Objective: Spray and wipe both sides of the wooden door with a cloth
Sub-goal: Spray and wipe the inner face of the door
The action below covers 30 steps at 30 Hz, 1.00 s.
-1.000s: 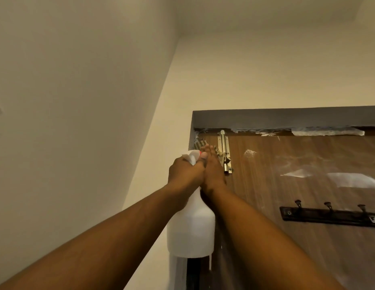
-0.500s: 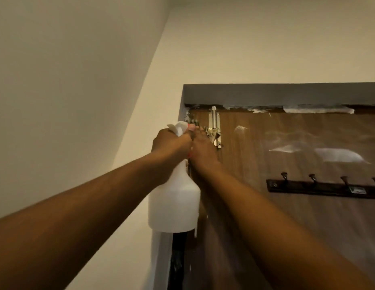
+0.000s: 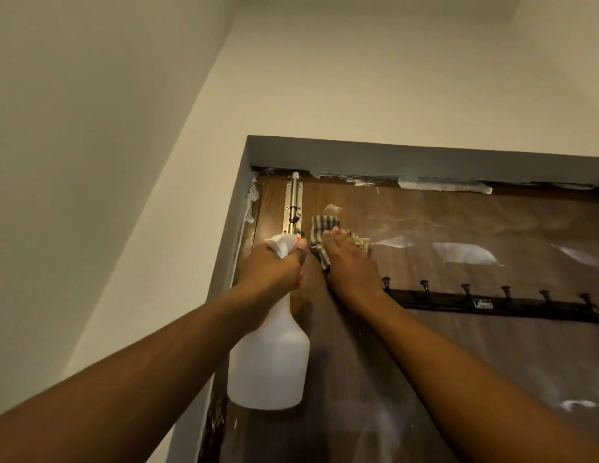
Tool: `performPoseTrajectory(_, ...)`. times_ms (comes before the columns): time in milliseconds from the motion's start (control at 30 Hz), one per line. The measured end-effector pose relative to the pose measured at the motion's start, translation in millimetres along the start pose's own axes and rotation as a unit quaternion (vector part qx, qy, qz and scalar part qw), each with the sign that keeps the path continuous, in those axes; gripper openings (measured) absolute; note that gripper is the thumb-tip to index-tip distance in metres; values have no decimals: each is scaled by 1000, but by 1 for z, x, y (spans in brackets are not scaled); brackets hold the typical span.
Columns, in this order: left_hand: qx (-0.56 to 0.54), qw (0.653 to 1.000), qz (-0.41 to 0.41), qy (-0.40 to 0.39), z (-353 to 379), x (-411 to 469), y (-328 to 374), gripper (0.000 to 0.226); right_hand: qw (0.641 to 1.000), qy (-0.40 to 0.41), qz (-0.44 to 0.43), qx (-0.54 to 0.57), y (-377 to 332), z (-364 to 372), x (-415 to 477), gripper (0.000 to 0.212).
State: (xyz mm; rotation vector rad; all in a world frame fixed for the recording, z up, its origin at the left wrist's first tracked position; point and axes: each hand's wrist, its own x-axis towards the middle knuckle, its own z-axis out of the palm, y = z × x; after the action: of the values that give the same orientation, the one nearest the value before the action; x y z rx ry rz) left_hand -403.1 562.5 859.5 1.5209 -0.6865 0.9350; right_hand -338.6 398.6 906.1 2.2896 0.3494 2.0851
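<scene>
Pressing a checked cloth (image 3: 325,233) flat against the wooden door (image 3: 458,345) just above frame centre, right hand (image 3: 346,262) spread over it, fingers extended, palm pinning the fabric to the panel rather than gripping it. Holding a white spray bottle (image 3: 268,362) by its neck at centre-left, left hand (image 3: 273,267) closed around the trigger head, body of the bottle hanging below the fist and close against the door's left edge.

Judging the cloth as soft, limp and light: bunching at the edges, likely sliding out from under an open palm unless gathered into a pad beneath the fingers. Judging the bottle as rigid plastic, translucent, fill level not readable; best taken at the neck under the trigger, as here, since the wide body looks smooth and possibly wet.

Showing as a dark brown wood-grain panel filling the lower right of the frame, set in a grey frame (image 3: 239,208), glossy and streaked with pale smears and white patches toward the upper right. Carrying a steel tower bolt (image 3: 293,208) near the top left corner, just left of the cloth, and a black hook rail (image 3: 492,300) running right from the wrist. Edging along the top with ragged white residue, likely needing firmer rubbing. Treating the hardware as snag points for loose fabric.
</scene>
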Motion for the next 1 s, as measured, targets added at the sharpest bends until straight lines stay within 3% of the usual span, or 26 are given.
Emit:
performPoseTrajectory(333,-15,999,25,38,12,12,8,49,1000,25,8,-8,-6,-12,117,58)
performPoseTrajectory(633,10,997,51,53,10,21,19,51,989,-30,-145,27,25,-7,33,56)
performPoseTrajectory(733,6,998,50,46,10,20,16,52,996,7,-82,23,46,-16,46,50)
performPoseTrajectory(833,9,998,52,42,8,21,10,52,999,13,-9,32,36,-21,104,57)
performPoseTrajectory(1000,13,997,57,54,10,29,8,52,999,26,-31,36,-11,3,149,65)
